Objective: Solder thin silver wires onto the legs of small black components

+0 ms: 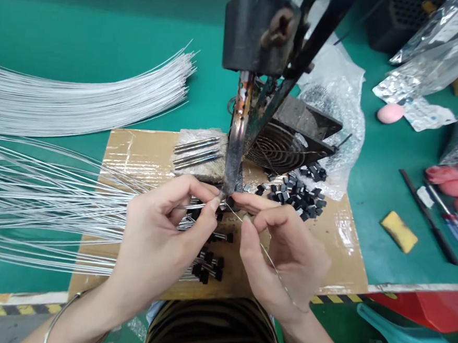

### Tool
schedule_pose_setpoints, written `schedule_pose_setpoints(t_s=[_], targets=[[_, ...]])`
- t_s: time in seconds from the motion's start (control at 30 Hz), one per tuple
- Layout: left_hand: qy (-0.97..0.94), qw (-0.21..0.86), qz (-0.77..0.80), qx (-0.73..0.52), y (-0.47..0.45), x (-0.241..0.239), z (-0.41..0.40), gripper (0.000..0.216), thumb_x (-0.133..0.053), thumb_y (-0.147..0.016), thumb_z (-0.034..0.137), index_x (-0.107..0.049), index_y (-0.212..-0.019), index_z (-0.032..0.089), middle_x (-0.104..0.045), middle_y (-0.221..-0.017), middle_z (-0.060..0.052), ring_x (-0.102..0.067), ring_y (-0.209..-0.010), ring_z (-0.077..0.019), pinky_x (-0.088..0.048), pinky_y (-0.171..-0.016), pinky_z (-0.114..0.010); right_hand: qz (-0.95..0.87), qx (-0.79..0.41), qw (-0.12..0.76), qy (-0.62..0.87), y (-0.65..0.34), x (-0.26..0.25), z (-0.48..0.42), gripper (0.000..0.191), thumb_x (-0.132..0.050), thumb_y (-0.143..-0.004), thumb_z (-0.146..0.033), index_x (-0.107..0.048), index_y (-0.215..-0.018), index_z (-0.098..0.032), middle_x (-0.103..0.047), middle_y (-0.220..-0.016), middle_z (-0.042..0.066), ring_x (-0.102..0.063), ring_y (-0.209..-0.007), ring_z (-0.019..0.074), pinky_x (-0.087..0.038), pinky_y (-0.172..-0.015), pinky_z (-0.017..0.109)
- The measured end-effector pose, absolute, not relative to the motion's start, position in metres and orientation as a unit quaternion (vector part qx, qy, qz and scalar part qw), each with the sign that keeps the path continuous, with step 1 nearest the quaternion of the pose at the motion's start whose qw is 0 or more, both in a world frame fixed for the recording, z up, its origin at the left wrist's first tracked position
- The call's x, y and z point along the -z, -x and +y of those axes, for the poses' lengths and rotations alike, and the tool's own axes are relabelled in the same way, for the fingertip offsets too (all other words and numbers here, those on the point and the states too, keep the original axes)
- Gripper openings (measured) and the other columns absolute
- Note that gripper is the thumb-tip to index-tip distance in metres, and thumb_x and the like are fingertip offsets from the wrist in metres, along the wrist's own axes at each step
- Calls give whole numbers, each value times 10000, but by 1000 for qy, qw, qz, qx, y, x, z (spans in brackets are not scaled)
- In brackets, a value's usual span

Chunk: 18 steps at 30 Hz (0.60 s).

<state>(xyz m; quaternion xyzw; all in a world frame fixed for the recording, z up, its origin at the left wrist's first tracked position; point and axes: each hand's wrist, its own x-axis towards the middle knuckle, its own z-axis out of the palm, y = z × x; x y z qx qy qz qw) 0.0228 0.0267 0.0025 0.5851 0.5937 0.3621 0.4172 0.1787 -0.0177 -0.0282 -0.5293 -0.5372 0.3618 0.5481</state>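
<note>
My left hand [162, 229] pinches the end of a thin white wire [46, 200] and holds it at the tip of the fixed soldering iron [236, 140]. My right hand [282, 248] pinches a fine strand of solder wire [273, 266] that runs up to the same tip. Both hands meet just under the iron, over a taped cardboard sheet [136, 154]. Finished wires with small black parts [208, 267] on their ends lie under my left hand. A heap of loose black parts [298, 189] sits to the right of the iron.
Bundles of white wires [81, 98] fan across the green bench at left. A black fan [281, 144] and plastic bags [336, 90] stand behind the iron. A yellow sponge [399, 231], a black rod [430, 217] and another person's pink-gloved hand [455, 182] are at right.
</note>
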Motion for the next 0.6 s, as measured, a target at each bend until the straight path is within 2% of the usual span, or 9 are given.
schedule_pose_setpoints(t_s=[0.2, 0.43, 0.6], targets=[[-590, 410, 596, -360, -23, -5, 26, 84, -739, -867, 184, -721, -801, 233, -772, -800, 50, -609, -581, -90, -381, -470, -221, -542, -351, 550, 530, -179, 27, -18, 209, -674, -930, -50, -626, -902, -251, -799, -1212, 57, -777, -1141, 240, -609, -1002, 395], [-587, 412, 593, -365, -22, -5, 27, 87, -745, -864, 179, -724, -795, 227, -787, -828, 41, -654, -629, -102, -427, -503, -208, -542, -350, 553, 527, -179, 27, -17, 214, -665, -933, -39, -624, -903, -246, -794, -1203, 55, -772, -1150, 230, -599, -1018, 385], [-590, 409, 590, -370, -22, -4, 27, 84, -752, -857, 178, -726, -790, 221, -790, -824, 34, -667, -626, -106, -409, -481, -204, -546, -342, 560, 522, -178, 28, -17, 218, -669, -918, -26, -629, -903, -240, -797, -1198, 57, -775, -1143, 231, -607, -1010, 380]])
